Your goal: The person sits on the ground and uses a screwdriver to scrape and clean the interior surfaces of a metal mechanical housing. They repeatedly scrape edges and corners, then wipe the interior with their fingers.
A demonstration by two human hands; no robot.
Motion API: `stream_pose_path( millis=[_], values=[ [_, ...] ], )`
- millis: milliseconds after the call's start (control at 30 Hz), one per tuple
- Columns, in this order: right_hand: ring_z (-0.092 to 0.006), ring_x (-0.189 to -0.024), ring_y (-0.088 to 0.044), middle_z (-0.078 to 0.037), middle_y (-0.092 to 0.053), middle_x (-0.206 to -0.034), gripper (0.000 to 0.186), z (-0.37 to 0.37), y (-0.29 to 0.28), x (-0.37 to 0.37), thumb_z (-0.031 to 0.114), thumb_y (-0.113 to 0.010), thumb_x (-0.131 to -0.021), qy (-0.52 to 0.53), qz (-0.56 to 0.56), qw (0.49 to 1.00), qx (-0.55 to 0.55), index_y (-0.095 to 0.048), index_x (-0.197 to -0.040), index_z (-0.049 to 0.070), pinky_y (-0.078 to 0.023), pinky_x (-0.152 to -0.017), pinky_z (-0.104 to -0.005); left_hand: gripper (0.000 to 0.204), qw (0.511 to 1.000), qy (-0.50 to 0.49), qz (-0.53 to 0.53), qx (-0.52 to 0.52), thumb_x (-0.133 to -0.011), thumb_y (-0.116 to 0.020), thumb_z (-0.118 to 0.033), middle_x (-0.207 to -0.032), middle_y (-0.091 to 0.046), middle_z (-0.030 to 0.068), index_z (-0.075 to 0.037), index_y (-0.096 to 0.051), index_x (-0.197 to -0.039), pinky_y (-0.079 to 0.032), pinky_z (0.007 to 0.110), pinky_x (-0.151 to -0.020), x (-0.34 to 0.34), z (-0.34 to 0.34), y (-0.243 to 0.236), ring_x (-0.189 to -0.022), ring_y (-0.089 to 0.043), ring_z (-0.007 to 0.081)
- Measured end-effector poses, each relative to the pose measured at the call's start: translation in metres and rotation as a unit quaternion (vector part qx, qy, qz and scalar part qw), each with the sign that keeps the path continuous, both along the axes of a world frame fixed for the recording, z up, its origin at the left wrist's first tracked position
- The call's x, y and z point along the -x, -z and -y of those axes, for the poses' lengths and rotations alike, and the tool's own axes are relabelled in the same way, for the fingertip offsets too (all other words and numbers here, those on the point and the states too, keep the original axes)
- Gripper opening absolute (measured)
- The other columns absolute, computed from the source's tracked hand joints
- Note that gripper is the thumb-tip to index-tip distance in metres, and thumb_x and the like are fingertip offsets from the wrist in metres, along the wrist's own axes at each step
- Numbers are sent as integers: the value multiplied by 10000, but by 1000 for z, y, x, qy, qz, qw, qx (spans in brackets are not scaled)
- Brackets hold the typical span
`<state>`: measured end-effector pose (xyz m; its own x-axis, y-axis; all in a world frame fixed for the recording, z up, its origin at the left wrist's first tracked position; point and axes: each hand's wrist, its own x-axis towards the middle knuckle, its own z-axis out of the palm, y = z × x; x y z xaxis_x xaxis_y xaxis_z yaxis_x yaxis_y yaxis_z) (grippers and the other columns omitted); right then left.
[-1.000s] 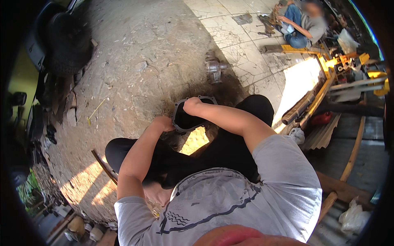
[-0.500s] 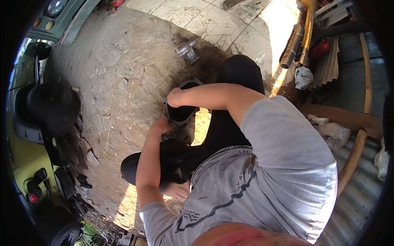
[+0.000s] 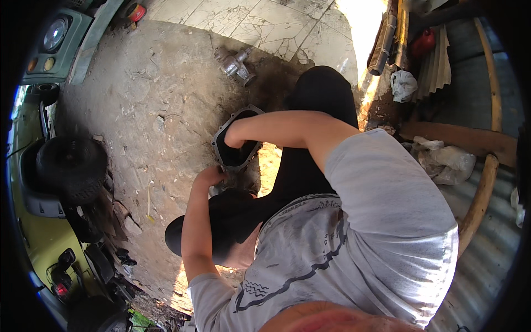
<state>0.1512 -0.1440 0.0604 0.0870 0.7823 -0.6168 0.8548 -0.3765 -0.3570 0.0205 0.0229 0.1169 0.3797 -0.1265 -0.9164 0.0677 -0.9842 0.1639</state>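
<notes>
In front of my knees a hollow metal housing [image 3: 217, 145] with a flanged rim and bolt holes stands with its dark mouth facing up. My right hand [image 3: 234, 137] reaches down into that mouth, its fingers lost in the dark interior. Just outside the near rim is my left hand [image 3: 210, 176], low beside the housing's lower side. Its fingers point toward the housing and are mostly hidden, so whether they grip it does not show. Farther off, a silvery metal casting [image 3: 235, 65] with tube-like ends lies on the ground.
Rough concrete floor [image 3: 160, 94] surrounds the housing, with cracked tiles [image 3: 276, 27] beyond. A green vehicle with a large tyre [image 3: 72, 166] stands at left. A red tin [image 3: 135, 12] sits at the far left. Pipes [image 3: 384, 44], a white plastic bag [image 3: 403, 86] and corrugated sheets [image 3: 434, 63] are at right.
My right hand has gone from the housing's rim farther into its mouth. My left hand has drawn slightly back from the near rim. The whole view has shifted a little.
</notes>
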Motion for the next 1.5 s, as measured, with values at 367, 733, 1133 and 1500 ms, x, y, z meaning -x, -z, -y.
stream_pose_path(
  millis=[367, 733, 1133, 1500],
  values=[
    [-429, -996, -679, -273, -707, -1020, 339, 151, -89, -174, 225, -578, -829, 467, 75, 864, -172, -738, -975, -36, -534, -834, -504, 697, 991, 50, 62, -108, -930, -539, -647, -1229, -699, 209, -26, -713, -1193, -517, 473, -987, -3, 9, -9, -1182, -649, 376],
    [-377, -1085, -673, -174, -709, -1194, 306, 271, 113, -118, 174, -540, -994, 327, 63, 924, 185, -749, -1159, 24, -571, -917, -479, 606, 985, 91, 41, -138, -963, -523, -620, -1268, -707, 111, -104, -754, -1179, -519, 464, -992, -18, 31, 7, -1209, -652, 317],
    [-370, -1427, -389, -135, -499, -1494, 392, 212, 101, -64, 273, -595, -963, 720, 18, 685, 108, -678, -1307, 103, -400, -1127, -516, 618, 982, 103, 46, -152, -949, -533, -643, -1167, -738, 133, -88, -782, -1064, -543, 449, -943, -15, 32, 6, -1132, -692, 311],
    [-325, -1290, -513, -111, -595, -1334, 343, 140, 148, -65, 175, -535, -942, 435, 114, 892, -46, -714, -1234, 148, -467, -1030, -499, 797, 985, 51, 94, -137, -927, -579, -627, -1147, -715, 222, 92, -587, -1272, -542, 449, -955, 1, 32, -7, -1091, -697, 362]
  ],
)
